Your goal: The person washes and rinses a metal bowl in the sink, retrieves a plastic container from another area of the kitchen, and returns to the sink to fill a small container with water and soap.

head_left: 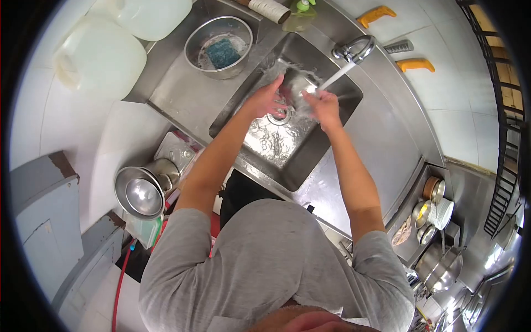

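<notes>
Right hand: the right hand (325, 109), just above the middle of the frame, has its fingers bent onto the edge of a shiny metal vessel (299, 84), grasping it.
Left hand: the left hand (263, 102) is spread beside the vessel's left side, fingers loose; whether they touch it, I cannot tell.
Vessel: upper middle of the frame, between the hands and over the sink (311, 156); its shape is blurred by splashing.
Water: a stream (337, 76) runs from the curved tap (363, 48), upper right of centre, onto the vessel.
Steel bowl: left of the sink, a steel bowl (232, 72) contains suds and a blue-green sponge (223, 53).
Top edge: a green-pump bottle (300, 19) stands beside a roll of cord (267, 9).
Upper right: two orange handles (416, 65) and a grey handle (398, 46).
Upper left: whitish plastic jugs (105, 58).
</notes>
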Demonstrator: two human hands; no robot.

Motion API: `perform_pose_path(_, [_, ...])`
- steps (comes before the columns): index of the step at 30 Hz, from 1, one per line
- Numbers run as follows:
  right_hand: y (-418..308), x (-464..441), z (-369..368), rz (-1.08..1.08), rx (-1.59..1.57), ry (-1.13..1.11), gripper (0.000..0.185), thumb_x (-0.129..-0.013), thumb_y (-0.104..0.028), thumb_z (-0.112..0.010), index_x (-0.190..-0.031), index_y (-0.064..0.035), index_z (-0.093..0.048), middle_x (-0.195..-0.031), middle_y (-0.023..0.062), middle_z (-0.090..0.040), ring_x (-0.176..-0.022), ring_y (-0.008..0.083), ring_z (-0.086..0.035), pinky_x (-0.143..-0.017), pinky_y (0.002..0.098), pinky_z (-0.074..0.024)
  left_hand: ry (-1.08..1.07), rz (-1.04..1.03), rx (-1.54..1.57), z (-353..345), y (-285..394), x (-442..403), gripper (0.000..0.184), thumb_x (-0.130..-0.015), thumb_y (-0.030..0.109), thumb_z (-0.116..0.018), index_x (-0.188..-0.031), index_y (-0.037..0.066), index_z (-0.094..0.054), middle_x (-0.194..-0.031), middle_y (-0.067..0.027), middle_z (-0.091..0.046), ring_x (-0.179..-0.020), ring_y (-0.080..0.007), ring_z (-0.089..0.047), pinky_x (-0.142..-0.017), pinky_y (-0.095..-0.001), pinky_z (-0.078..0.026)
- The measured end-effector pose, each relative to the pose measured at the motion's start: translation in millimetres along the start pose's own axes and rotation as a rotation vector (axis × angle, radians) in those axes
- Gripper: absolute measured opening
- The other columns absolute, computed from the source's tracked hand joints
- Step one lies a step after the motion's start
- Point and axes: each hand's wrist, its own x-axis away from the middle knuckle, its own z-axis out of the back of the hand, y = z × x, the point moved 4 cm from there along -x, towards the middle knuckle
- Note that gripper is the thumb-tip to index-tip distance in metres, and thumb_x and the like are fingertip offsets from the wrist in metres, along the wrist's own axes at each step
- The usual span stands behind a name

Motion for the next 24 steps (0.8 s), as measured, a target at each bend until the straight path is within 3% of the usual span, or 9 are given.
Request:
perform_pose_path(4, [-30,61,-22,0.556,0.801,0.280,0.032,-0.089,-0.033,-0.071,-0.092,-0.0009,-0.073,-0.085,0.0165,-0.072,-0.082,0.0320,-0.070,-0.075,0.0408,-0.0555,-0.354,-0.030,0.181,-22,-3,-44,0.058,-0.091,0.035,-0.061,-0.135,0.000,-0.046,-0.123,-0.0207,-0.059,-0.109,-0.0373,-0.063,-0.084,-0.0585,-0.056])
perform_pose_path(5, [-22,63,-20,0.640,0.727,0.168,0.031,-0.088,-0.031,-0.070,-0.097,-0.0014,-0.073,-0.092,0.0211,-0.071,-0.087,0.0385,-0.068,-0.079,0.0444,-0.0547,-0.328,-0.058,0.085,-18,1,-48,0.055,-0.090,0.028,-0.060,-0.135,0.001,-0.045,-0.124,-0.0210,-0.058,-0.108,-0.0387,-0.063,-0.082,-0.0584,-0.057])
perform_pose_path(8, [-24,49,1,0.283,0.660,-0.131,0.030,-0.089,-0.029,-0.069,-0.103,-0.0025,-0.073,-0.100,0.0206,-0.071,-0.089,0.0389,-0.068,-0.083,0.0442,-0.0544,-0.184,-0.126,-0.268,-12,16,-41,0.061,-0.081,0.005,-0.054,-0.140,0.001,-0.040,-0.126,-0.0212,-0.058,-0.106,-0.0418,-0.063,-0.072,-0.0588,-0.059])
perform_pose_path(9, [-7,29,10,0.533,0.664,0.113,0.028,-0.089,-0.025,-0.069,-0.103,-0.0005,-0.072,-0.095,0.0180,-0.073,-0.086,0.0328,-0.071,-0.081,0.0399,-0.0554,-0.129,-0.146,-0.381,-12,18,-41,0.063,-0.080,0.004,-0.054,-0.141,0.000,-0.039,-0.127,-0.0206,-0.057,-0.106,-0.0418,-0.062,-0.070,-0.0593,-0.059])
perform_pose_path(11, [-1,-14,19,0.294,-0.024,0.116,0.030,-0.090,-0.026,-0.069,-0.105,0.0000,-0.071,-0.089,0.0145,-0.072,-0.076,0.0241,-0.071,-0.069,0.0379,-0.0567,-0.072,-0.101,-0.581,-20,26,-40,0.069,-0.077,0.000,-0.054,-0.145,0.001,-0.038,-0.129,-0.0162,-0.058,-0.113,-0.0360,-0.060,-0.080,-0.0520,-0.059])
perform_pose_path(13, [-37,-23,4,0.148,-0.617,0.197,0.026,-0.092,-0.025,-0.069,-0.101,-0.0012,-0.068,-0.078,0.0085,-0.065,-0.064,0.0166,-0.063,-0.053,0.0323,-0.0513,0.017,-0.300,-0.823,-26,24,-60,0.056,-0.080,0.001,-0.052,-0.136,0.004,-0.050,-0.121,-0.0172,-0.064,-0.110,-0.0323,-0.063,-0.085,-0.0464,-0.057])
perform_pose_path(17, [-55,-41,-1,-0.064,-0.849,0.250,0.026,-0.094,-0.021,-0.066,-0.074,-0.0113,-0.052,-0.065,0.0007,-0.050,-0.052,0.0142,-0.047,-0.048,0.0298,-0.0415,-0.115,-0.688,-0.823,-46,1,-105,0.036,-0.083,0.008,-0.056,-0.116,0.004,-0.067,-0.111,-0.0149,-0.070,-0.107,-0.0230,-0.067,-0.089,-0.0355,-0.052])
perform_pose_path(20, [-56,-45,3,-0.133,-0.810,-0.009,0.031,-0.096,-0.023,-0.064,-0.071,-0.0115,-0.050,-0.066,0.0015,-0.052,-0.052,0.0146,-0.046,-0.053,0.0288,-0.0425,0.080,-0.397,-1.332,-80,8,-94,0.030,-0.082,0.019,-0.065,-0.107,0.004,-0.070,-0.105,-0.0141,-0.072,-0.101,-0.0234,-0.068,-0.086,-0.0364,-0.052])
perform_pose_path(24, [-51,-19,10,0.015,-0.421,-0.008,0.024,-0.095,-0.026,-0.064,-0.085,-0.0048,-0.068,-0.083,0.0102,-0.069,-0.073,0.0172,-0.063,-0.072,0.0298,-0.0520,0.001,-0.439,-0.915,-64,-21,-112,0.036,-0.077,0.027,-0.074,-0.103,0.002,-0.070,-0.101,-0.0130,-0.072,-0.094,-0.0220,-0.068,-0.079,-0.0353,-0.053])
